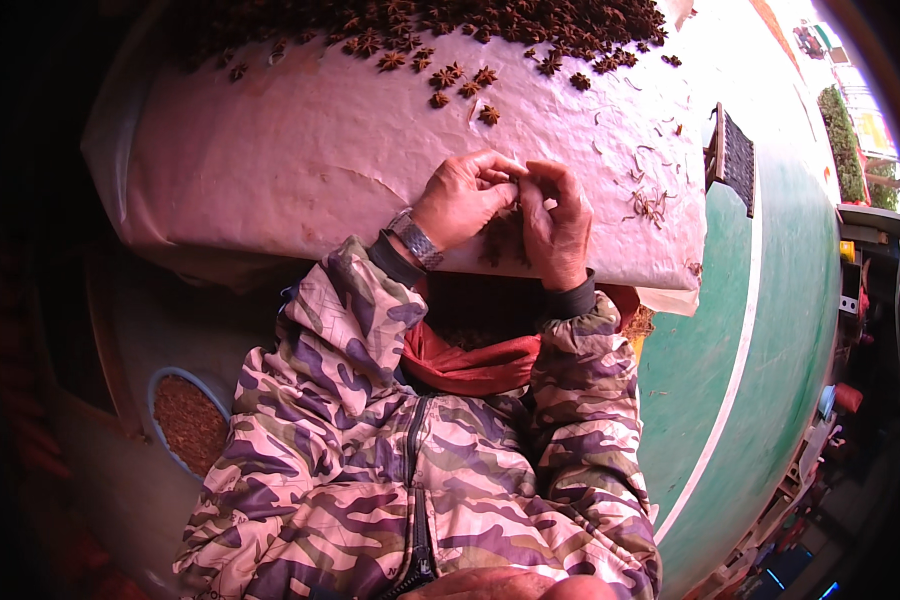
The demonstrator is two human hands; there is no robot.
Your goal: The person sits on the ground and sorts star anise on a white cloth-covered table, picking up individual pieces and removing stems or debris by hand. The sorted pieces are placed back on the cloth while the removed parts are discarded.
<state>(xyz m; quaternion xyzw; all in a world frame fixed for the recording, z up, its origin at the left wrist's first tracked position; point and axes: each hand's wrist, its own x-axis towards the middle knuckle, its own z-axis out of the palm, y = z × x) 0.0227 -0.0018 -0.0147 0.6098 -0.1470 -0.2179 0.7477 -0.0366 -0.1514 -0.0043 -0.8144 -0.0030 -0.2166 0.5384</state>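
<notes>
My left hand (465,196), with a metal-banded watch (418,238) at its wrist, meets my right hand (559,217) above the near edge of a table covered with a pale sheet (270,150). The fingertips of both hands pinch together at something small and dark, mostly hidden by the fingers. Several dark pieces lie in shadow beneath the hands. Loose star anise pods (488,114) are scattered just beyond them, in front of a large heap of star anise (570,22) along the far side. Thin stems (649,206) lie on the sheet to the right.
Under the table's near edge, at my lap, is a red cloth or bag rim (472,364). A blue-rimmed basin (187,424) of brown bits stands on the floor at the lower left. A dark woven-topped stool or rack (735,161) stands right of the table on the green floor.
</notes>
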